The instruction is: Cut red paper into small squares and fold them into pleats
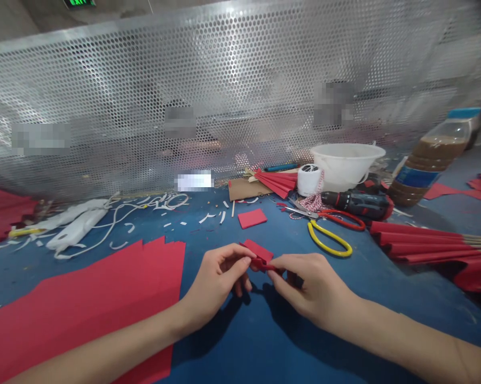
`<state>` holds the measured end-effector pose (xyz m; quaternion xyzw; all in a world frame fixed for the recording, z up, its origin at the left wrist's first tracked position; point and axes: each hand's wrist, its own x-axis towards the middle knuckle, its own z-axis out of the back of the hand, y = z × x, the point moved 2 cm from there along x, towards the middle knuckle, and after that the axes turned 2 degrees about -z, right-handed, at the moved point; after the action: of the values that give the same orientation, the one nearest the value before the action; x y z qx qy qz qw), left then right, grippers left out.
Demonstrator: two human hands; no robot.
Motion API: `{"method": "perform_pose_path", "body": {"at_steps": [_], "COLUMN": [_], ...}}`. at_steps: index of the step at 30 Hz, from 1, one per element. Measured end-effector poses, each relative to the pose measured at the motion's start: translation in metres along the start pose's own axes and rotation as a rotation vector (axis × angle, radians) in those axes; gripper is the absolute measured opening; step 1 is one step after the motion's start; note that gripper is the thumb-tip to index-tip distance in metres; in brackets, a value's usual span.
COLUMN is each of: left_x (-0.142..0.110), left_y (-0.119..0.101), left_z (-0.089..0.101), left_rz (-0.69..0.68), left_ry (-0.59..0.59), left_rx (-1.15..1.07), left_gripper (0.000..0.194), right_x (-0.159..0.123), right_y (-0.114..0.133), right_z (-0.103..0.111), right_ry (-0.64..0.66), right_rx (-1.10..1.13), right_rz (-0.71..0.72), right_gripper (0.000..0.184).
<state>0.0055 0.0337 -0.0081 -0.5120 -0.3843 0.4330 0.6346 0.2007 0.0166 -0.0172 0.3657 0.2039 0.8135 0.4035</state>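
Observation:
A small folded piece of red paper (259, 252) is held just above the blue table (240, 330), between both hands. My left hand (218, 280) pinches its left end with thumb and forefinger. My right hand (310, 282) pinches its right end, fingers curled. Another small red paper rectangle (252, 218) lies flat on the table a little beyond the hands.
Large red paper sheets (84, 304) lie at the left. Scissors with one yellow and one red handle (328, 232), a cordless drill (358, 202), a white bowl (346, 162), a string roll (310, 178), a bottle (428, 162) and folded red fans (428, 242) sit to the right. A perforated metal screen (224, 90) backs the table.

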Motion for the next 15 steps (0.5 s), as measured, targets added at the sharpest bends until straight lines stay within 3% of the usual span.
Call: {"method": "perform_pose_path", "body": {"at_steps": [8, 15], "left_x": [-0.0006, -0.0002], "left_y": [-0.0064, -0.0068], "left_z": [-0.0033, -0.0008], "left_rz": [-0.003, -0.018], "left_ry": [0.001, -0.054], "left_rx": [-0.03, -0.041], "left_gripper": [0.021, 0.022], "right_x": [0.0054, 0.0073], "right_y": [0.0008, -0.0006], "right_z": [0.004, 0.0051], "right_ry": [0.16, 0.216], "right_rx": [0.161, 0.201], "right_rz": [-0.141, -0.237], "right_gripper": [0.027, 0.036]}}
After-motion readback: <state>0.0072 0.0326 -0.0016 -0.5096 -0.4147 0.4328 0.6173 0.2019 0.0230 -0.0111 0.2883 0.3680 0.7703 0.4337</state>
